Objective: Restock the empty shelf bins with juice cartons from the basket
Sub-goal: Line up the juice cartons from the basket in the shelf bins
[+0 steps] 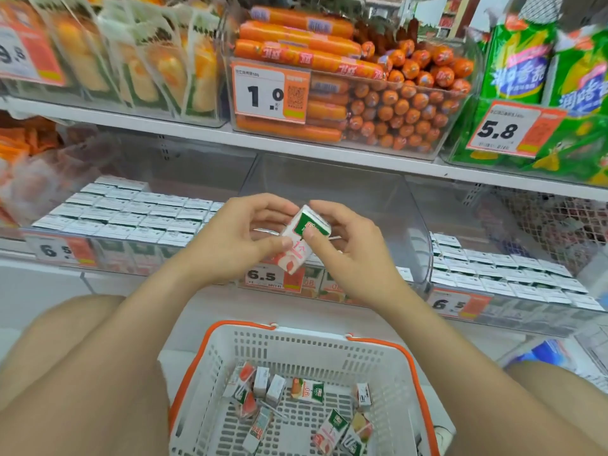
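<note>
A small white juice carton (301,240) with a green top panel and pink fruit print is tilted in mid-air in front of the middle clear shelf bin (329,179). My left hand (237,238) grips its left side with thumb across the front. My right hand (348,248) pinches its right side, thumb on the green panel. The middle bin holds a few cartons along its front behind a 6.5 price tag (266,276). Below, a white basket with orange rim (204,360) holds several loose cartons (307,391).
Bins to the left (131,212) and right (500,274) are packed with rows of cartons. The shelf above carries orange sausages (329,87), bagged snacks (138,54) and green packets (526,60). My bare knees (82,373) flank the basket.
</note>
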Available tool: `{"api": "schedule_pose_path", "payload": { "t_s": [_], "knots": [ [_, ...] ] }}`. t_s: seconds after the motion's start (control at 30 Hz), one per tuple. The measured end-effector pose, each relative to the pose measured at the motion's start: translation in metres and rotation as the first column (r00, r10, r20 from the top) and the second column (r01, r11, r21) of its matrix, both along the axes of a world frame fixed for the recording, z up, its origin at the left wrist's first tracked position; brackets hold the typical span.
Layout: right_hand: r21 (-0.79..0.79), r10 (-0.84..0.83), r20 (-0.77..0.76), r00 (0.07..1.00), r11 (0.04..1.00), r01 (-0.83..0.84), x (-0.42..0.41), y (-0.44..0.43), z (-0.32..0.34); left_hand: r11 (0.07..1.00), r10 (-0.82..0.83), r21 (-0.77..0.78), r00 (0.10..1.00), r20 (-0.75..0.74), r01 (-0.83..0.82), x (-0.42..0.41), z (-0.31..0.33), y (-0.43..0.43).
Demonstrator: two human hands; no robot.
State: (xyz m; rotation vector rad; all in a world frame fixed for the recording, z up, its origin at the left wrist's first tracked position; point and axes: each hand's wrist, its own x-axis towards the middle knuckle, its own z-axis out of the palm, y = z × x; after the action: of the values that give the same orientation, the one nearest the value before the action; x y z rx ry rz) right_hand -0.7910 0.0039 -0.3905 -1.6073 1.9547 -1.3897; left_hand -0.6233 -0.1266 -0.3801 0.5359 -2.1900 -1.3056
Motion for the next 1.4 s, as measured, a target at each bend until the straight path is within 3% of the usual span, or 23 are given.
{"api": "schedule_pose_path", "payload": {
  "t_s": [0.13, 0.2, 0.27, 0.33, 0.4, 0.47, 0.57, 0.63, 0.7, 0.77, 0.83, 1.17, 1.23, 1.3, 1.4],
  "knots": [
    [-0.036, 0.002, 0.12, 0.993, 0.999, 0.002, 0.03, -0.024, 0.002, 0.999, 0.03, -0.031, 0.999, 0.01, -0.03, 0.036, 0.021, -0.024],
    [-0.077, -0.027, 0.123, 0.992, 0.996, 0.036, 0.047, -0.041, 0.005, 0.984, 0.163, -0.086, 0.986, 0.041, -0.159, 0.058, 0.029, -0.049],
    [-0.12, -0.042, 0.027, 0.999, 0.992, 0.045, 0.067, -0.06, 0.011, 0.912, 0.381, -0.206, 0.918, 0.113, -0.354, 0.079, 0.026, -0.086],
    [-0.15, -0.017, -0.167, 0.986, 0.989, -0.008, 0.084, -0.086, 0.017, 0.807, 0.565, -0.35, 0.794, 0.225, -0.476, 0.097, 0.013, -0.121],
    [-0.087, 0.044, -0.407, 0.913, 0.992, -0.087, 0.098, -0.121, 0.019, 0.764, 0.636, -0.462, 0.643, 0.426, -0.45, 0.109, -0.011, -0.148],
    [0.004, 0.067, -0.594, 0.802, 0.997, -0.081, 0.109, -0.164, 0.016, 0.805, 0.593, -0.476, 0.494, 0.635, -0.354, 0.115, -0.034, -0.162],
    [0.061, 0.023, -0.726, 0.687, 0.998, 0.031, 0.121, -0.227, 0.008, 0.856, 0.515, -0.465, 0.443, 0.733, -0.225, 0.119, -0.047, -0.171],
    [0.093, 0.006, -0.706, 0.708, 0.992, 0.085, 0.123, -0.263, 0.002, 0.855, 0.515, -0.481, 0.425, 0.744, -0.194, 0.12, -0.048, -0.172],
    [0.181, 0.024, -0.58, 0.814, 0.978, 0.101, 0.125, -0.292, -0.003, 0.858, 0.51, -0.485, 0.409, 0.757, -0.171, 0.119, -0.047, -0.171],
    [0.288, 0.079, -0.446, 0.891, 0.956, 0.06, 0.125, -0.317, -0.01, 0.865, 0.497, -0.479, 0.4, 0.77, -0.151, 0.117, -0.045, -0.168],
    [0.396, 0.154, -0.408, 0.9, 0.918, 0.022, 0.126, -0.338, -0.018, 0.866, 0.493, -0.482, 0.395, 0.775, -0.135, 0.117, -0.042, -0.168],
    [0.582, 0.383, -0.503, 0.775, 0.813, -0.025, 0.125, -0.338, -0.019, 0.852, 0.506, -0.513, 0.415, 0.756, -0.102, 0.105, -0.035, -0.15],
    [0.476, 0.317, -0.534, 0.784, 0.879, -0.031, 0.125, -0.311, -0.011, 0.838, 0.522, -0.534, 0.456, 0.721, -0.116, 0.106, -0.029, -0.14],
    [0.273, 0.198, -0.558, 0.806, 0.961, -0.047, 0.126, -0.27, -0.003, 0.809, 0.555, -0.559, 0.55, 0.624, -0.183, 0.107, -0.024, -0.126],
    [0.028, 0.024, -0.603, 0.797, 1.0, -0.008, 0.126, -0.191, -0.001, 0.777, 0.578, -0.553, 0.691, 0.435, -0.301, 0.109, -0.023, -0.096]
  ]
}}
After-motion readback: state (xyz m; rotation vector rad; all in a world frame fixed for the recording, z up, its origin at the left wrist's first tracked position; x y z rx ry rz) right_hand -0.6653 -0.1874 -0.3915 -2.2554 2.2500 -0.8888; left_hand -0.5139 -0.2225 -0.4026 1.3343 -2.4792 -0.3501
